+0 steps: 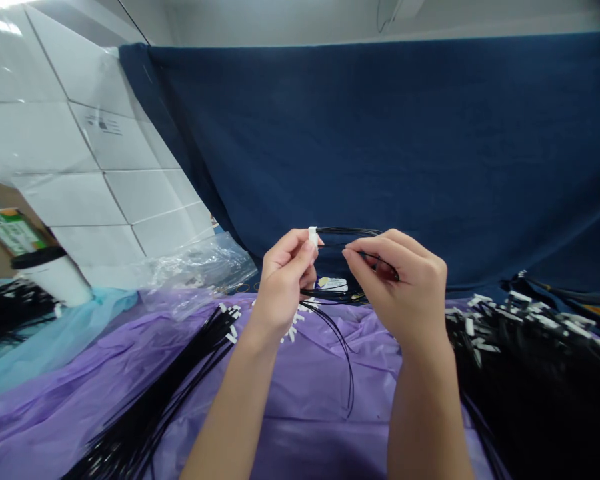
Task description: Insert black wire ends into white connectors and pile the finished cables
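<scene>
Between the thumb and fingers of my left hand [285, 280] is a small white connector [313, 236], held upright. Thin black wires [347, 231] run from it to the right, behind my right hand [403, 273]. My right hand pinches one black wire [333, 245] a short way from the connector, and part of that wire curls inside the palm. More black wires [347, 353] hang in a curve below my left hand. Behind my left wrist, several white connectors [293, 330] lie on the purple sheet [320, 393], partly hidden.
A bundle of black wires [165, 393] with white ends lies at left. A bigger wire pile [530, 380] covers the right side. Clear plastic bags [205, 267], a white cup [55, 277] and stacked white boxes [60, 140] stand at left. A dark blue cloth [380, 147] hangs behind.
</scene>
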A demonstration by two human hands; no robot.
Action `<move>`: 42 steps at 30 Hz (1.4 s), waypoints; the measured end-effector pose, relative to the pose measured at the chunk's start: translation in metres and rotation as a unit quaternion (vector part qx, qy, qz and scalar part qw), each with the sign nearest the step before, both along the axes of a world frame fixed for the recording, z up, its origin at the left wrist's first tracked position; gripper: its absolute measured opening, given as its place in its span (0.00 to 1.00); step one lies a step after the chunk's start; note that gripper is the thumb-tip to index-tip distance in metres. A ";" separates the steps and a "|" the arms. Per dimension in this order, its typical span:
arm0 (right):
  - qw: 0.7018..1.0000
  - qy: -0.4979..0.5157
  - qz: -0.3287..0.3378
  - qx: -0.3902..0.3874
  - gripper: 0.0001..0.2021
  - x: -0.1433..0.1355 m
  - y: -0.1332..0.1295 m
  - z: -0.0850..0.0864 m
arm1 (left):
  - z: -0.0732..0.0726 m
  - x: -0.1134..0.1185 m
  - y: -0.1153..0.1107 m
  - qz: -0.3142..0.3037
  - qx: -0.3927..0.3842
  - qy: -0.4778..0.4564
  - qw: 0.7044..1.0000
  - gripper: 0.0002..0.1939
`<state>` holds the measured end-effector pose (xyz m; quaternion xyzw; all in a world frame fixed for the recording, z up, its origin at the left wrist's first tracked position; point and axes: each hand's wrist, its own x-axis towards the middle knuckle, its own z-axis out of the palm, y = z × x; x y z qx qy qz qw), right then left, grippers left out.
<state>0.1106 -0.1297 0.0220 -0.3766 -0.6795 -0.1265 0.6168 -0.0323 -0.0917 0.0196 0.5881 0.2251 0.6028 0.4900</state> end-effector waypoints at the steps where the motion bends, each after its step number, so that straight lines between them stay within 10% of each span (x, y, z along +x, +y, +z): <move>1: 1.000 -0.003 0.003 -0.004 0.04 0.000 0.000 0.000 | 0.000 0.001 0.000 0.000 0.001 0.001 1.000 0.07; 15: 1.000 0.002 0.006 -0.010 0.03 -0.002 0.001 0.000 | 0.001 0.002 -0.001 0.003 -0.037 -0.004 0.999 0.07; 22: 0.988 0.149 0.035 -0.034 0.04 0.006 -0.021 0.005 | 0.008 -0.004 0.002 0.034 -0.103 -0.151 0.983 0.05; 31: 0.913 -0.016 0.224 -0.340 0.04 0.027 -0.015 0.000 | 0.014 -0.022 0.003 -0.037 -0.146 -0.251 0.956 0.05; 42: 0.873 -0.080 0.287 -0.386 0.03 0.007 -0.012 0.002 | 0.011 -0.023 0.005 -0.118 -0.116 -0.260 0.951 0.08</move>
